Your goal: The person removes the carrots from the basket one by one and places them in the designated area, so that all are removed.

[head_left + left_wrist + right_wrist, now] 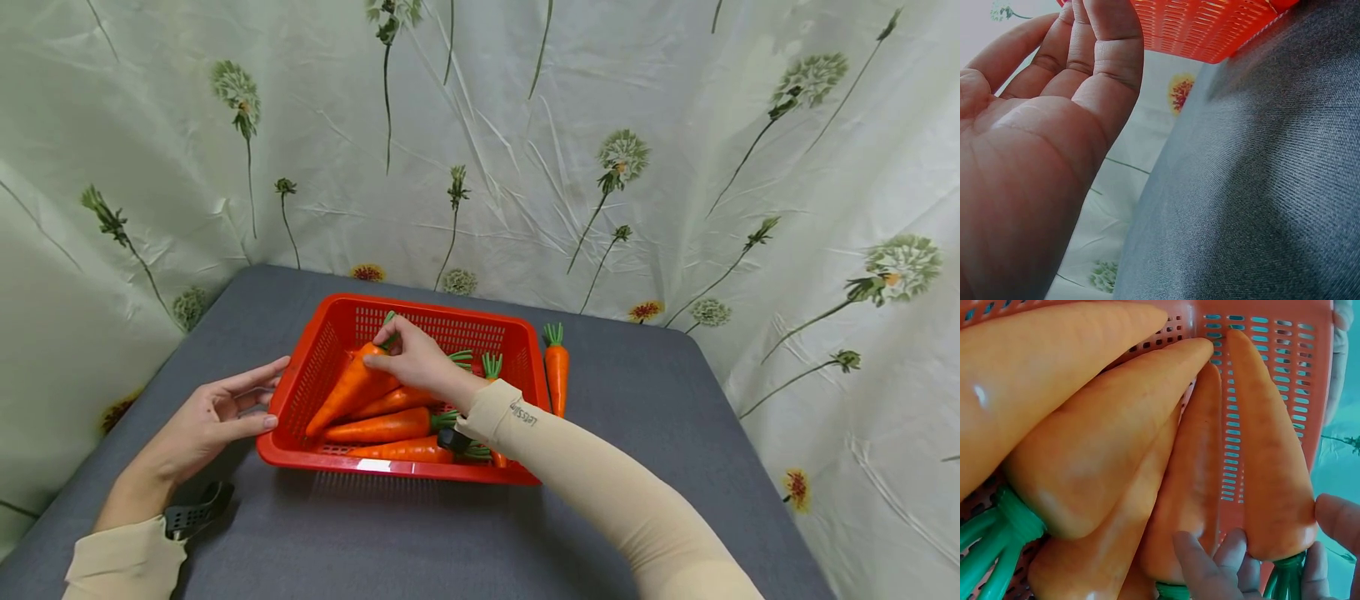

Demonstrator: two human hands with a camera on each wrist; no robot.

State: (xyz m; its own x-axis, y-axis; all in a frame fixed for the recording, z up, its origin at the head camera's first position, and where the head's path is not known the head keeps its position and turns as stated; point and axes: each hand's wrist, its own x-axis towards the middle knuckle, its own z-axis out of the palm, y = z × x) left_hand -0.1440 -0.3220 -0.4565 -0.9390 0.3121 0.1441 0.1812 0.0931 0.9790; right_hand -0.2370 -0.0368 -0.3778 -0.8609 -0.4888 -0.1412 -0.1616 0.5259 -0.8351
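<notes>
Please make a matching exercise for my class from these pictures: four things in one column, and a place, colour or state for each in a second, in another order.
Column 1
1. Basket
2. Left grip
3. Lone carrot
4. Right grip

Column 2
A. Holding a different carrot near its thick end
B. Outside the basket, along its right side
C. Red
D. At the basket's left end

Pairs: 1-C, 2-D, 3-B, 4-A
</notes>
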